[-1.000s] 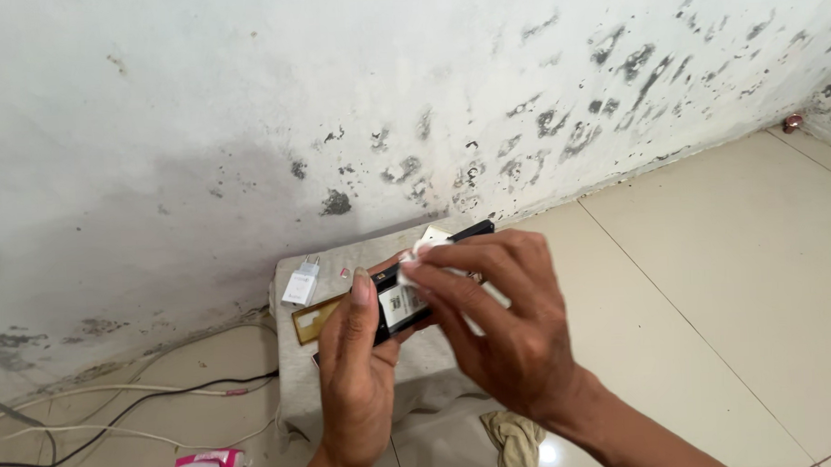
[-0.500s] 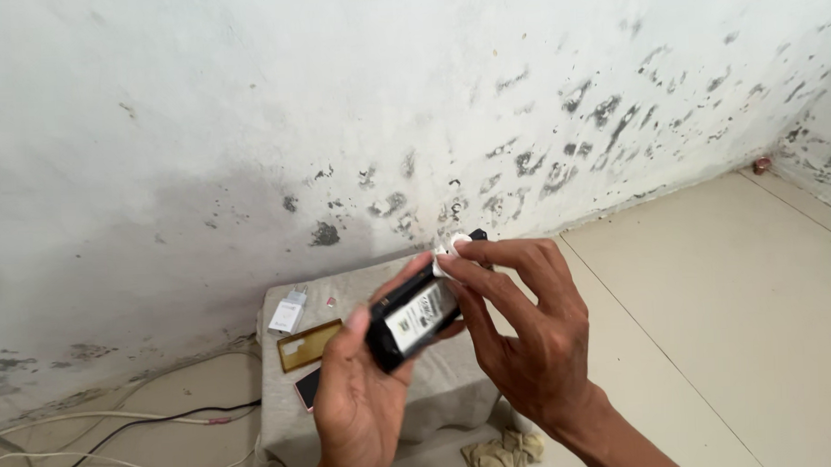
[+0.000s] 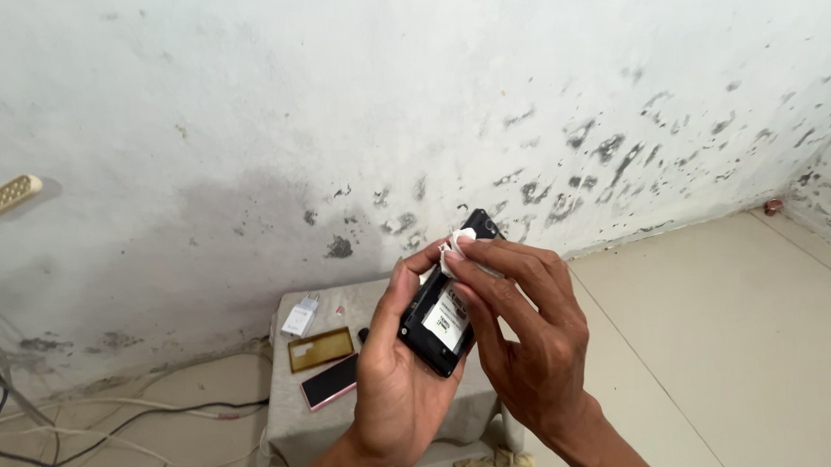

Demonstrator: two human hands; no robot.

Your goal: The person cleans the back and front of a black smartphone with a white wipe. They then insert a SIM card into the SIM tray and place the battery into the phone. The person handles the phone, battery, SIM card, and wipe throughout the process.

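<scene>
Your left hand [image 3: 398, 391] is closed around the small black phone [image 3: 446, 306], which is held up in the air in front of the stained wall [image 3: 338, 126], back side toward you with the cover off and the white-labelled battery [image 3: 448, 319] showing. Your right hand [image 3: 530, 349] is pinched shut on a small wad of white tissue [image 3: 457, 246], pressing it against the phone's upper end. The phone looks light and rigid, with a smooth plastic shell that could slip, so keep your hold on its long side edges, thumb on one side and fingers wrapped behind, as you have it. With the back open, the battery and the contacts around it are likely the delicate part; press there lightly. The tissue is soft and will crumple. Below, on the cloth-covered tabletop [image 3: 293, 431], lie a pink-edged phone [image 3: 329, 382], a brown-framed rectangular piece [image 3: 320, 348] and a small white charger plug [image 3: 299, 317].
</scene>
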